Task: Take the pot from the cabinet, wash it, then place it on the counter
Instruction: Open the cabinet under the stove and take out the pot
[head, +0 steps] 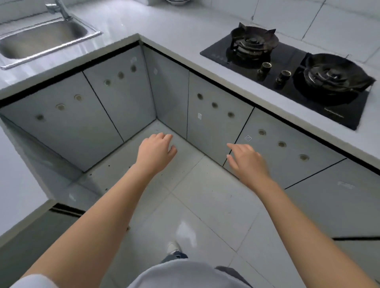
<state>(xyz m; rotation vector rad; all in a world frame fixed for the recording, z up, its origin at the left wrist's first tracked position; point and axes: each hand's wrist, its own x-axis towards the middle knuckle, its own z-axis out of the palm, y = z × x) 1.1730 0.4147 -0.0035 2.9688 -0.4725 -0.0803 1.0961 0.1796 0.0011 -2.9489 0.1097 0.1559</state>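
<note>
Two bare hands reach out empty: left hand (156, 149) loosely curled, right hand (247, 162) spread beside closed cabinet doors (218, 117). No pot visible. Above, counter (174, 37) carries sink (39, 39) and stove (294, 76).

one sink (39, 39), two burners (251, 42), two knobs (266, 66), two hands (155, 150)

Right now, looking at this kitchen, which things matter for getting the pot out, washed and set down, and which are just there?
For the job: cabinet doors, all shut; sink; faucet; counter; left hand and right hand, both empty. No pot in view.

Just there: gas stove; dishes at the top edge.
</note>
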